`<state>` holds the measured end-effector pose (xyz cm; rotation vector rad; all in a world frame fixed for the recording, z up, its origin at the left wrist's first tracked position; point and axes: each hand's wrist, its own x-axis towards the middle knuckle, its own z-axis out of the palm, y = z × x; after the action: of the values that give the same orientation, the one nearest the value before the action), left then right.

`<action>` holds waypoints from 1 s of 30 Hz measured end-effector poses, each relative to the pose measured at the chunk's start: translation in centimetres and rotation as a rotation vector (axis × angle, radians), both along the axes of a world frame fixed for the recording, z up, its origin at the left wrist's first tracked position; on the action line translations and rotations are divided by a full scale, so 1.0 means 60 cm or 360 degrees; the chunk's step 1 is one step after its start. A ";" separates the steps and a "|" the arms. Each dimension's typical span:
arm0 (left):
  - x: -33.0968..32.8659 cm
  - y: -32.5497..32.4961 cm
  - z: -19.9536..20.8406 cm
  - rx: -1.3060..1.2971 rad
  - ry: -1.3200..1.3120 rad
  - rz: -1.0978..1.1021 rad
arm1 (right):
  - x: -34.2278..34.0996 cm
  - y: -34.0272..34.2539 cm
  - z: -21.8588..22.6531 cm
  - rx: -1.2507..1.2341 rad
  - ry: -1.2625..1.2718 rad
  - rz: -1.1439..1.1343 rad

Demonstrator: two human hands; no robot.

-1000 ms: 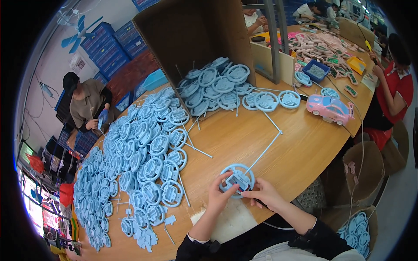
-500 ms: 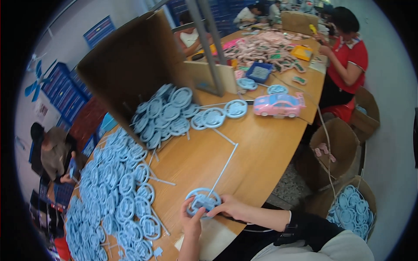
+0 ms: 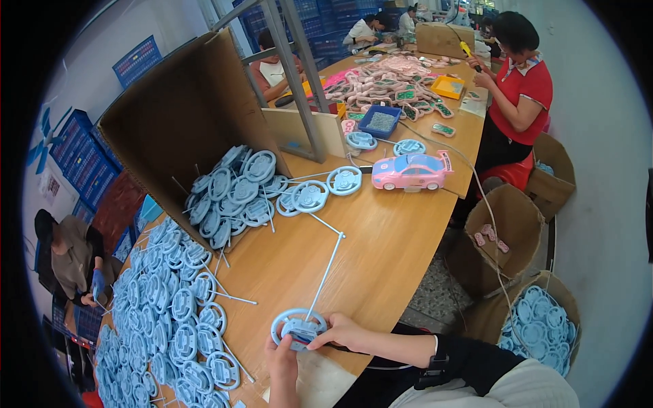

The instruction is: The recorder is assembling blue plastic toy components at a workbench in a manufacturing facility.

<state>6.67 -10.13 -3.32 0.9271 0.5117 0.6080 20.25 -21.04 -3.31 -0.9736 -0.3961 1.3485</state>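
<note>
Near the table's front edge, a light blue toy steering wheel (image 3: pixel 300 329) is held between my two hands. My left hand (image 3: pixel 281 360) grips its lower left side, the thumb on the centre part. On the right side, my right hand (image 3: pixel 338 332) closes round the rim with its thumb pressed near the centre. A thin pale blue rod (image 3: pixel 328 275) rises from the wheel and bends at its far end. A white cloth-like pad (image 3: pixel 316 374) lies under my hands.
Many loose blue wheels (image 3: pixel 170 299) cover the table's left side. More spill from a cardboard box (image 3: pixel 163 95). A pink toy car (image 3: pixel 409 171) stands beyond, near a blue tray (image 3: pixel 381 121). Cartons (image 3: pixel 507 228) line the floor at right; a person in red (image 3: pixel 520 95) works beyond.
My view has shifted, so most things sit further left in the picture. Both hands stay on the steering wheel, which appears tilted a little differently.
</note>
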 end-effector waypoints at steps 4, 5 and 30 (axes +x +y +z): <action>-0.002 0.004 -0.006 -0.0059 0.0075 -0.0032 | -0.016 0.005 -0.018 0.0036 0.0002 -0.0056; 0.002 0.000 -0.003 -0.0118 0.0037 -0.0016 | -0.017 0.007 -0.026 0.0073 -0.0023 -0.0120; -0.236 0.255 0.122 0.0572 0.0079 0.1506 | -0.053 0.018 -0.012 -0.0025 -0.0762 0.0406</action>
<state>-7.49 5.15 3.98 1.0113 0.9110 1.5721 17.09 -19.98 -4.05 -1.2936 -0.8975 1.3368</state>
